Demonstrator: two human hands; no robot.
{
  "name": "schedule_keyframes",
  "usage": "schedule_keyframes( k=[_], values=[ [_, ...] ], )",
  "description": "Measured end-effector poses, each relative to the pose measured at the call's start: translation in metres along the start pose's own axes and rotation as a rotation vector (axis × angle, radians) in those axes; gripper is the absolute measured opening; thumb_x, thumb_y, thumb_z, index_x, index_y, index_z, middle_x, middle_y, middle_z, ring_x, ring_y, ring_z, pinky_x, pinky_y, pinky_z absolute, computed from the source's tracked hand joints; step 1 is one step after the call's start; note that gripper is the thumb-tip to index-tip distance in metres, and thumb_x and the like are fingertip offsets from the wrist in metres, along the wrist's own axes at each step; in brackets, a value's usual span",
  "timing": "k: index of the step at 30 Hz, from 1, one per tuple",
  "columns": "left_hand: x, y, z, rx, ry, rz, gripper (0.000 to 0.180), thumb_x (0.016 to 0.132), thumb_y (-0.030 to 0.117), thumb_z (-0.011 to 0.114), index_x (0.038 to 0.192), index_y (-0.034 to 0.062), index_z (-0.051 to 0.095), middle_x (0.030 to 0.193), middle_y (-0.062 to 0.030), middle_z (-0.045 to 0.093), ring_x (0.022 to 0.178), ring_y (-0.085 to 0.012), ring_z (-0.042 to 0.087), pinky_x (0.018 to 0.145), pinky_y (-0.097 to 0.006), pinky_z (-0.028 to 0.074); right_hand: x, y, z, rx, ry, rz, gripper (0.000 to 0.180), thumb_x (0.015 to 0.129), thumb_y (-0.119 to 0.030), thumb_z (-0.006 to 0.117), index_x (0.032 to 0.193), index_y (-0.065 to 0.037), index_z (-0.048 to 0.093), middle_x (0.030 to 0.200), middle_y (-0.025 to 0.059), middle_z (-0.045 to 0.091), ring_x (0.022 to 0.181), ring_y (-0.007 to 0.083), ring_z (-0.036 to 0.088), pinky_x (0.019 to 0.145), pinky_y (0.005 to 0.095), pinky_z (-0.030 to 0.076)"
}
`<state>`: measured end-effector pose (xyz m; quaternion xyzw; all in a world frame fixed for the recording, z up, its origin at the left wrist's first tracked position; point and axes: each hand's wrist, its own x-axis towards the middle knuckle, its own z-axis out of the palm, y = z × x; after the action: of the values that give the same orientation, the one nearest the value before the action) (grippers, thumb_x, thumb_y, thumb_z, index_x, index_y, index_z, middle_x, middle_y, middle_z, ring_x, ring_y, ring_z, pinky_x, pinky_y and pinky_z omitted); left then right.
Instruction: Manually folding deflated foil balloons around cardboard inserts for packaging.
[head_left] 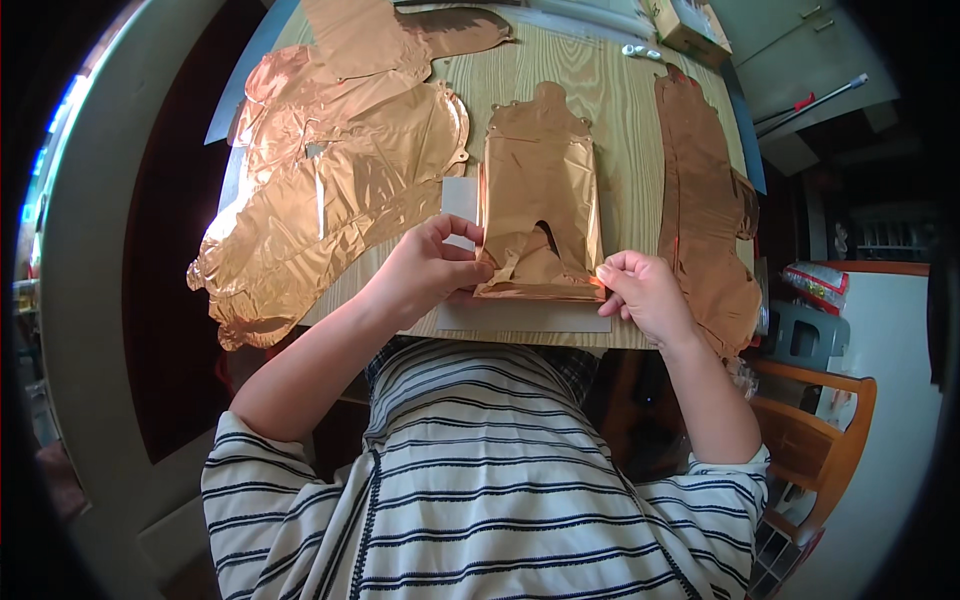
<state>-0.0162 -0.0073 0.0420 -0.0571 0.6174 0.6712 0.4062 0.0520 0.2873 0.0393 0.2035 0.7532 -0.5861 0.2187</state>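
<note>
A copper-coloured foil sheet (545, 190), folded into a long rectangle with a lobed far end, lies before me on the table. Its near edge is folded over, and a dark arched gap shows just above that fold. My left hand (445, 255) pinches the near left corner between thumb and fingers. At the near right corner, my right hand (640, 290) grips the foil with thumb and bent fingers. Under the foil, a pale grey board (520, 318) shows along the near and left sides.
Large crumpled foil sheets (330, 190) cover the table's left side. A darker foil strip (700, 210) lies along the right edge of the wood-grain table (625, 130). A cardboard box (690, 30) and a small white object (640, 52) sit far right. A wooden chair (820, 440) stands right.
</note>
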Motion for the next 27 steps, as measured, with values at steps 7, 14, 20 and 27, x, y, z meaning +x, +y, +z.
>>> schedule_keyframes(
  k=[7,14,20,27],
  values=[
    [-0.002,0.008,0.004,0.08,0.033,0.105,0.036,0.096,0.012,0.068,0.128,0.0026,0.055,0.1,-0.0066,0.07,0.092,-0.0134,0.069,0.079,-0.03,0.059,0.0,0.003,0.001,-0.013,0.009,-0.034,0.019,0.101,-0.021,0.064,0.099,-0.002,0.067,0.077,-0.0011,0.065,0.062,0.0087,0.067,0.05,0.0216,0.042],
    [0.012,0.013,-0.005,-0.009,0.052,-0.077,0.023,0.096,0.015,0.068,0.113,-0.0004,0.066,0.099,-0.0078,0.069,0.088,-0.0164,0.07,0.079,-0.032,0.061,-0.005,0.004,0.002,0.011,0.026,-0.095,0.018,0.1,-0.016,0.064,0.098,0.002,0.067,0.078,0.001,0.065,0.062,0.0095,0.065,0.056,0.0231,0.05],
    [0.016,0.021,-0.005,0.08,0.012,-0.084,0.022,0.096,0.017,0.07,0.107,-0.0011,0.066,0.096,-0.0077,0.07,0.085,-0.0164,0.071,0.078,-0.032,0.061,-0.009,0.003,0.005,0.061,0.052,-0.115,0.016,0.1,-0.013,0.064,0.097,0.003,0.067,0.078,0.0013,0.066,0.06,0.008,0.062,0.056,0.0231,0.051],
    [0.022,0.014,-0.003,0.347,0.054,0.049,0.021,0.094,0.015,0.073,0.099,-0.0042,0.067,0.085,-0.008,0.071,0.076,-0.0142,0.07,0.071,-0.027,0.06,-0.004,0.011,0.004,-0.037,0.078,-0.121,0.018,0.099,-0.015,0.064,0.093,0.002,0.067,0.074,0.0017,0.066,0.059,0.0068,0.06,0.054,0.024,0.049]
  ],
)
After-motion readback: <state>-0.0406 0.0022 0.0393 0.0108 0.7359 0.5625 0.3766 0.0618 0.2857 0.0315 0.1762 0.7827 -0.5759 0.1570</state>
